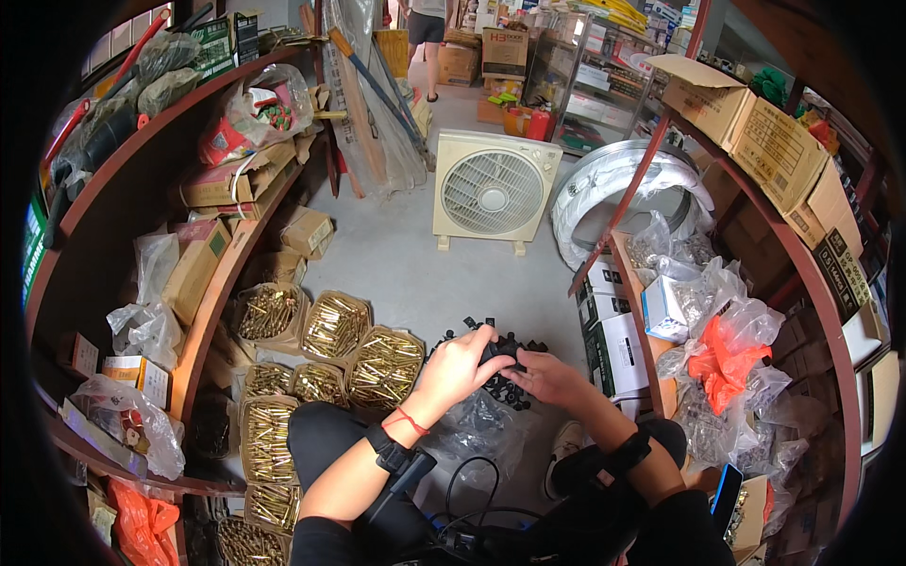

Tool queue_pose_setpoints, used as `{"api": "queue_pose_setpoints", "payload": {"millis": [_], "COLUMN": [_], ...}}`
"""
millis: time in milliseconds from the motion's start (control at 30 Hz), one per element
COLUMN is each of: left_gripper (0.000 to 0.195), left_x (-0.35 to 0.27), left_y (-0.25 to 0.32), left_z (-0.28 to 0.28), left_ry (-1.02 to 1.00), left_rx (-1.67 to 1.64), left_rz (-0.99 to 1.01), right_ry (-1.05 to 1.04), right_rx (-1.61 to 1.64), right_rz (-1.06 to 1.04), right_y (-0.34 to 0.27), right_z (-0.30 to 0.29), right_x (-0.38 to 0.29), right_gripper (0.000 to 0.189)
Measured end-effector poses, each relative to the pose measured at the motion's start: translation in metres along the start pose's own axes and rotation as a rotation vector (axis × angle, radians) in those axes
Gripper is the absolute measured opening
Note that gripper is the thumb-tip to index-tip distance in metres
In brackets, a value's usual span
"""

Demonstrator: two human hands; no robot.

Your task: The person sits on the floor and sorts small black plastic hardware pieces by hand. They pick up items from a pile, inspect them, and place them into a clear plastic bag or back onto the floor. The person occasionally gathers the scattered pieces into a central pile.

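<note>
My left hand point(456, 362) and my right hand point(551, 378) meet in front of me. Between them they hold a small black part point(504, 348), perhaps plastic, with the fingers of both hands on it. Its exact shape is partly hidden by the fingers. Directly beneath lies a pile of similar black pieces point(504, 396), which my hands partly cover. A crumpled clear plastic bag point(476, 433) spreads on the floor between my legs and the pile. To the left of my left hand stands an open carton point(419, 354) of brass-coloured bolts or anchors.
Several more open cartons of brass-coloured fasteners point(269, 439) line the left side. A box fan point(492, 191) stands ahead, beside a wrapped wire coil point(566, 212). Shelves point(212, 354) flank me; the right one holds plastic bags point(715, 431). A person point(427, 35) is far ahead.
</note>
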State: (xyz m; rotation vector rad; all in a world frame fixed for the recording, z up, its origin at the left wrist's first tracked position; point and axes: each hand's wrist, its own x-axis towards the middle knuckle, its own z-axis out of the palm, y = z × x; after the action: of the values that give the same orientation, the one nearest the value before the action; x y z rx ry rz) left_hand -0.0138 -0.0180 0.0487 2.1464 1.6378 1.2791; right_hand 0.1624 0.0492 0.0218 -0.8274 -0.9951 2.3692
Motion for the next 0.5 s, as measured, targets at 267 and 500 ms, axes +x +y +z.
{"api": "queue_pose_setpoints", "payload": {"millis": [267, 500], "left_gripper": [0.022, 0.024], "left_x": [0.001, 0.005], "left_y": [-0.006, -0.007], "left_z": [-0.004, -0.001], "left_ry": [0.194, 0.21], "left_rx": [0.097, -0.06], "left_rz": [0.189, -0.086], "right_ry": [-0.036, 0.024], "right_rx": [0.079, -0.193], "right_rz": [0.088, 0.012], "right_y": [0.011, 0.006], "right_z": [0.025, 0.037], "right_x": [-0.009, -0.014], "right_gripper": [0.031, 0.032]}}
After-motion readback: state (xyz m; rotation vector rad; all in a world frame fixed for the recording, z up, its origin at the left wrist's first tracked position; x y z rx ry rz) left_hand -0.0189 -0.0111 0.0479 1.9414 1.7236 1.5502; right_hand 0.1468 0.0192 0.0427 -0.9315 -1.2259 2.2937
